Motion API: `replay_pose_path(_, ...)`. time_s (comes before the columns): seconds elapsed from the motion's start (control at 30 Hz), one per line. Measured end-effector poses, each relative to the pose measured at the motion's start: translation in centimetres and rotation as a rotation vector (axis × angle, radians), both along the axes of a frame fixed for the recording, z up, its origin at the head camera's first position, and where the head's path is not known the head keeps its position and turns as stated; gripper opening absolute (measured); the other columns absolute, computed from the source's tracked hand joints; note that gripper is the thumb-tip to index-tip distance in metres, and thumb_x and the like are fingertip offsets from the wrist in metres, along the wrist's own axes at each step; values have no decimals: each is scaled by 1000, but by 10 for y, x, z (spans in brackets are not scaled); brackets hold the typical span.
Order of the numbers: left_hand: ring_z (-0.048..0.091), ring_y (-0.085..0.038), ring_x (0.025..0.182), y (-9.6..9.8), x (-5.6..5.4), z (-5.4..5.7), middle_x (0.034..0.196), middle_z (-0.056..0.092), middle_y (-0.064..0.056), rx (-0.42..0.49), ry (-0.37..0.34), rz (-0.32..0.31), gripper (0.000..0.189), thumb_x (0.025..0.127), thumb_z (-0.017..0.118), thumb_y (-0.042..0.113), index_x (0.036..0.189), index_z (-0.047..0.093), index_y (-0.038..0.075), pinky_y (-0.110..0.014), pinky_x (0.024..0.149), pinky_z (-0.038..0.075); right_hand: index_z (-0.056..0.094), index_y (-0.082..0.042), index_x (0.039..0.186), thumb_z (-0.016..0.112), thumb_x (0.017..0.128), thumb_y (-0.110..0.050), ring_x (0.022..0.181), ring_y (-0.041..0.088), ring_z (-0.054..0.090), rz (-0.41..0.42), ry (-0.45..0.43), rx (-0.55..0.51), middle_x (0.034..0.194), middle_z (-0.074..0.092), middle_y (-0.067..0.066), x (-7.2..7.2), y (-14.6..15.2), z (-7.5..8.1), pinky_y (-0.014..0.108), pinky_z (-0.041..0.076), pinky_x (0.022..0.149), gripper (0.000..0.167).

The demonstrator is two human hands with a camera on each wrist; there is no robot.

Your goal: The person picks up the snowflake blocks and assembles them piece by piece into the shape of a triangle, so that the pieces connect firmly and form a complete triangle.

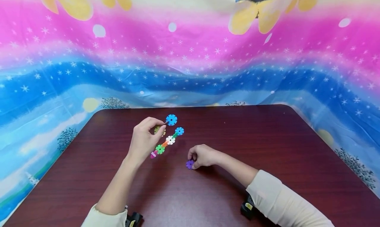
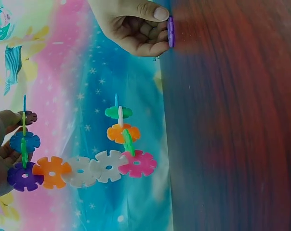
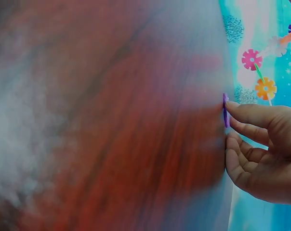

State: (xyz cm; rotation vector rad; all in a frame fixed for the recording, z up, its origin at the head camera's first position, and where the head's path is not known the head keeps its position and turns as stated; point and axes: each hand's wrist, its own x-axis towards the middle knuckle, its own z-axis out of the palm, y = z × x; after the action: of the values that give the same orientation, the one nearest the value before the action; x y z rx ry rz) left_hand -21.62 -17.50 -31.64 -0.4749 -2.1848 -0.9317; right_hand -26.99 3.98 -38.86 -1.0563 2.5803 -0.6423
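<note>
My left hand is raised over the table and pinches a brown notched disc at one end of a chain of interlocking plastic discs. The chain bends in a U: a blue disc, a purple disc, an orange disc, white discs, a pink disc, then orange and green ones up to a blue tip. Lower and to the right, my right hand pinches a loose purple disc between thumb and fingers, its flat side facing up. Whether that disc touches the table cannot be told.
Under both hands spreads a dark red-brown wooden table. A printed cloth in pink and blue hangs around its back and sides. Black wrist mounts sit beneath the cream sleeves.
</note>
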Motion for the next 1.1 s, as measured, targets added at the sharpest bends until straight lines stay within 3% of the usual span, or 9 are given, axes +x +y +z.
replay_pose_path(0.33,51,-16,67,3,-1,-2,82,63,-3,-4,1,-7,9,78,74,5,85,70,4,-28,55,45,55,-11,81,75,71,-1,71,10,50,-4,-39,-26,73,54,-4,-1,5,1,25,42,65,25)
replay_pose_path(0.6,52,-16,68,5,-2,-3,82,63,-3,-5,-15,-18,8,78,73,5,85,70,5,-27,56,44,54,-11,78,65,75,5,60,9,54,-37,-84,-124,65,56,-4,-4,16,4,25,44,57,20)
replay_pose_path(0.83,53,-17,67,11,-2,-7,82,63,-1,-8,-9,-68,8,77,73,2,84,69,5,-30,57,46,56,-10,84,63,83,4,66,12,54,-150,-16,-320,73,57,-1,-5,25,14,27,47,58,16)
replay_pose_path(1.1,51,-10,66,20,1,-8,80,62,2,-55,-38,-107,8,78,73,4,85,69,7,-24,58,47,61,-6,94,62,84,4,71,19,56,-298,60,-659,79,58,5,-2,31,30,28,48,61,14)
